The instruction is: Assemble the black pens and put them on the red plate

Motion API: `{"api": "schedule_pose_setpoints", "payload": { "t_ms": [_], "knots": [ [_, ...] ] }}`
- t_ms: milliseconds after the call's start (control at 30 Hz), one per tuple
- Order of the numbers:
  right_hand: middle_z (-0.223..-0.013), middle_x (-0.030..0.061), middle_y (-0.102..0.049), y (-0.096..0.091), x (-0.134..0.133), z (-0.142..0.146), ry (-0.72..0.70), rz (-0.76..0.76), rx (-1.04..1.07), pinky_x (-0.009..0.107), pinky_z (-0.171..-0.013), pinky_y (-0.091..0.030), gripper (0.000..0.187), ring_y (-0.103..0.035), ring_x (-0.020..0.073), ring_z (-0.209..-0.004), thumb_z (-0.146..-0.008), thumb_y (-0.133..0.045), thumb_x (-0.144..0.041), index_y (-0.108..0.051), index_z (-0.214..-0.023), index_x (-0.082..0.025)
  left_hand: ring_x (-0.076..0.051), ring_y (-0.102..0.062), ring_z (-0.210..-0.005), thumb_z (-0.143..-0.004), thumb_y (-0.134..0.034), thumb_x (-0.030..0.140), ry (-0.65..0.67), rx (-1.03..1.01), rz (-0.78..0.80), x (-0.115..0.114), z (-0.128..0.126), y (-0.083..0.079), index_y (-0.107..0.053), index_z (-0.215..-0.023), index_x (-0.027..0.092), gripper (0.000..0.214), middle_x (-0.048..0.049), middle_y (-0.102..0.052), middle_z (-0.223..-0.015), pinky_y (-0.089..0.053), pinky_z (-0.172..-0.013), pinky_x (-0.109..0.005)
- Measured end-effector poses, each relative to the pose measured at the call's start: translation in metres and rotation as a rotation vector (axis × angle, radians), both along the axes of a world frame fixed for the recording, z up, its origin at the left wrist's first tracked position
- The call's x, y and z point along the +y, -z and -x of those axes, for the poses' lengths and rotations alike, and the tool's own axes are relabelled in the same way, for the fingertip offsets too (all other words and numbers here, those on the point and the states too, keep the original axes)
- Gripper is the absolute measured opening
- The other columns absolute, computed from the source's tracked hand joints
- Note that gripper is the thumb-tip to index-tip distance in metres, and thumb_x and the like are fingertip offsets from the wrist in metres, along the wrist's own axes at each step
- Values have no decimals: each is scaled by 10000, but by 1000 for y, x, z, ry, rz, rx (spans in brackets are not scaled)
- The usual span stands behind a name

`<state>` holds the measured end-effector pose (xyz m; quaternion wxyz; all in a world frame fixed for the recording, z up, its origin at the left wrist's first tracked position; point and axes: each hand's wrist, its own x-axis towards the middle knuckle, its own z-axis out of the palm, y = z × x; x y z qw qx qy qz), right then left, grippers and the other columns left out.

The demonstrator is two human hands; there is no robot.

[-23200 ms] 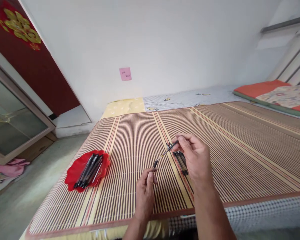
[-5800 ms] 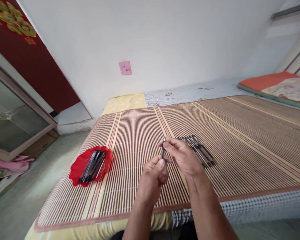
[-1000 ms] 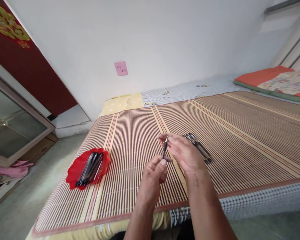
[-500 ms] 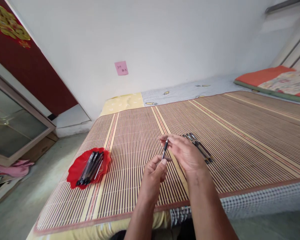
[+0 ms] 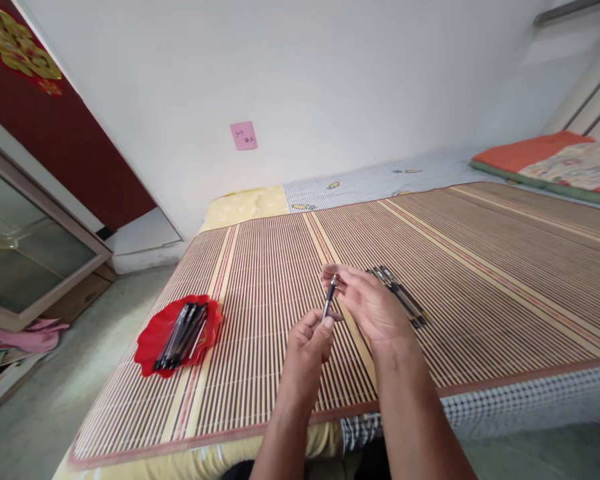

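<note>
My left hand (image 5: 311,337) is closed around the lower barrel of a slim pen (image 5: 331,297) with a black grip and a silver tip. The pen points up, tilted slightly right, above the mat. My right hand (image 5: 367,300) curls around the tip from the right, with its fingertips at the metal end; part of the contact is hidden. Left of both hands, a red scalloped plate (image 5: 147,340) bears several dark pens (image 5: 183,337). A few more black pens (image 5: 400,297) lie side by side just beyond my right wrist.
A striped bamboo mat (image 5: 260,280) covers the bed. Folded orange and floral bedding (image 5: 545,157) rests at the far right. A pink note (image 5: 243,135) sticks to the white wall. A glass-panelled cabinet door (image 5: 30,247) stands at left above the concrete floor.
My right fingers have shifted slightly around the pen's tip. My left hand keeps its hold on the barrel; the plate and loose pens stay put.
</note>
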<state>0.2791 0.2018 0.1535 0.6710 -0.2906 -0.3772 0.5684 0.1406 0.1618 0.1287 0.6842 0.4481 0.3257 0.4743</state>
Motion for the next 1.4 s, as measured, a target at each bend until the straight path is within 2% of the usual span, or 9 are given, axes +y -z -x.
{"api": "schedule_pose_setpoints", "payload": {
  "t_ms": [300, 467, 600, 767, 867, 967, 1067, 1267, 1400],
  "knots": [
    [-900, 32, -744, 3, 2, 0, 17, 39, -79, 396, -963, -434, 154, -623, 200, -922, -745, -847, -397, -799, -793, -258, -81, -199, -506, -904, -694, 486, -80, 108, -70, 0, -2, 4, -696, -970, 166, 327, 99, -280, -578, -164, -488, -237],
    [-835, 18, -711, 2, 4, 3, 22, 43, -79, 365, -892, -445, 225, -596, 179, -844, -696, -879, -427, -773, -749, -236, -125, -441, -633, -947, -628, 393, -257, 335, -256, -1, -4, 1, -717, -948, 190, 222, 28, -499, -672, -341, -610, -249],
    [-808, 11, -707, 5, 7, 4, 22, 27, -61, 337, -860, -447, 212, -586, 164, -814, -695, -884, -407, -777, -752, -233, -134, -458, -634, -965, -601, 342, -376, 517, -338, -4, -6, -1, -713, -935, 199, 184, 14, -556, -696, -335, -602, -260],
    [-986, 64, -761, 20, 17, 16, 7, 6, -74, 386, -953, -480, 360, -672, 211, -961, -866, -696, -581, -781, -924, -236, -92, -293, -527, -923, -659, 512, -359, 217, -136, 3, 1, 2, -710, -885, 169, 350, 63, -373, -588, -230, -494, -229],
    [-1103, 126, -765, 31, 21, 32, -7, 51, -450, 423, -986, -486, 548, -694, 249, -1052, -959, -480, -650, -768, -1071, -198, -66, -236, -493, -852, -738, 549, -464, -66, 6, 14, 14, 2, -697, -889, 148, 405, 88, -328, -571, -190, -446, -201],
    [-1249, 189, -725, 37, 23, 47, 64, 78, -1092, 450, -1058, -440, 538, -643, 305, -1199, -973, -506, -565, -747, -1182, -131, -48, -251, -471, -774, -824, 506, -549, -173, 30, 24, 28, 1, -694, -880, 131, 411, 89, -366, -562, -197, -414, -175],
    [-1381, 210, -651, 44, 27, 46, 154, 183, -1474, 441, -1114, -392, 513, -562, 323, -1321, -980, -541, -474, -689, -1302, -103, -38, -259, -455, -767, -835, 472, -546, -197, 36, 27, 35, 0, -697, -879, 122, 393, 87, -383, -557, -195, -393, -158],
    [-1593, 263, -426, 67, 39, 15, 332, 383, -1739, 513, -1179, -292, 574, -345, 397, -1492, -978, -565, -421, -596, -1394, -27, -35, -292, -472, -781, -830, 448, -489, -204, 49, 23, 30, 2, -706, -881, 114, 371, 78, -397, -574, -222, -400, -140],
    [-1537, 276, -492, 69, 38, 7, 323, 397, -1777, 524, -1138, -326, 525, -373, 402, -1471, -977, -562, -410, -640, -1330, -29, -36, -319, -486, -800, -820, 451, -447, -183, 49, 23, 30, 2, -714, -913, 115, 370, 73, -411, -595, -261, -417, -141]
  ]
}}
